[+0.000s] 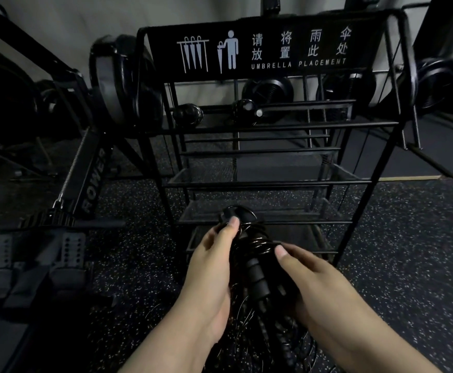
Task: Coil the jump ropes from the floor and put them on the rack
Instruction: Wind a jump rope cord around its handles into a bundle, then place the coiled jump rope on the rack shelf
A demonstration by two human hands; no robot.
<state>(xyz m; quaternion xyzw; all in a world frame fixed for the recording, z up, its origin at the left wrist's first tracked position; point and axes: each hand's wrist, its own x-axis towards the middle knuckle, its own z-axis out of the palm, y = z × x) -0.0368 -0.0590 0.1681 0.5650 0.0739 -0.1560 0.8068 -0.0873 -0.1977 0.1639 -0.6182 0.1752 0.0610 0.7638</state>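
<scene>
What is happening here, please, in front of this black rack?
A person holds a bundle of black jump ropes in both hands. The left hand grips the upper end, its thumb on a handle top; the right hand holds the bundle from the other side. Loose loops hang down toward the speckled floor. The bundle is in front of the umbrella rack, near its lower bars, not yet placed on it.

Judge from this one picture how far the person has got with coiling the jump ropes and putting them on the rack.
Done: the jump rope looks wound into a bundle. In hand: the left hand and right hand both grip it in front of the rack. Left: it is not yet on the rack. Whether more ropes remain cannot be told.
</scene>
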